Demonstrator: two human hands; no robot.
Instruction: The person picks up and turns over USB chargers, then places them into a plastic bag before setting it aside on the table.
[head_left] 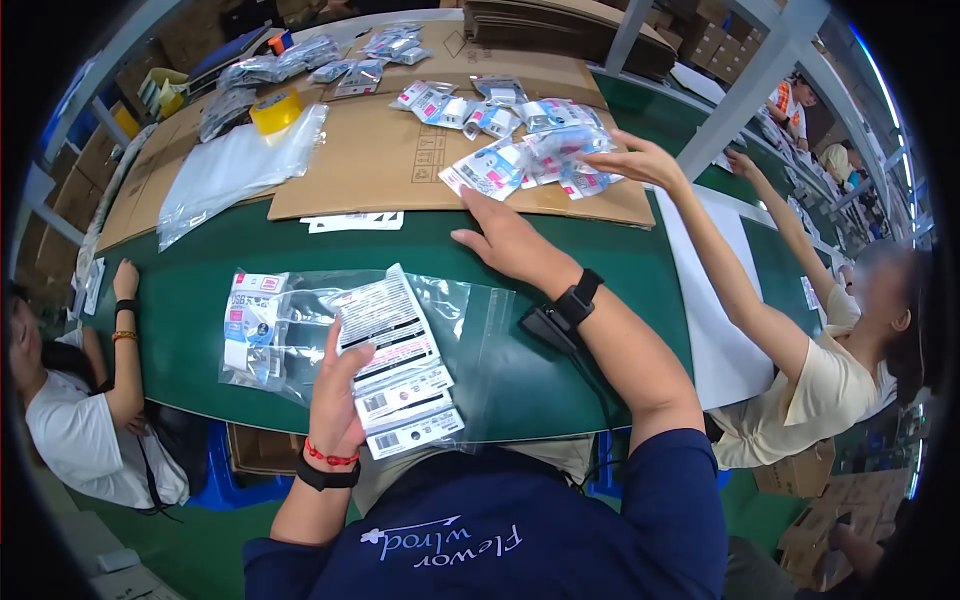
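My left hand (337,395) is closed on a fanned stack of flat white printed packets (395,350), backs up, near the table's front edge. Under and beside the stack lies a large clear plastic bag (465,310), with another blue-and-white packet (252,330) inside its left end. My right hand (510,238) stretches forward with fingers apart, its fingertips at the lower edge of a blue-and-white blister packet (490,172). That packet lies at the front of a loose pile of similar packets (560,125) on a cardboard sheet (390,180).
At the right, a co-worker's hand (640,160) reaches over the pile. Yellow tape (276,110) sits on clear bags (235,180) at the back left. More packets (285,60) lie behind it. Another person (70,420) sits at the left. A metal post (745,100) rises at the right.
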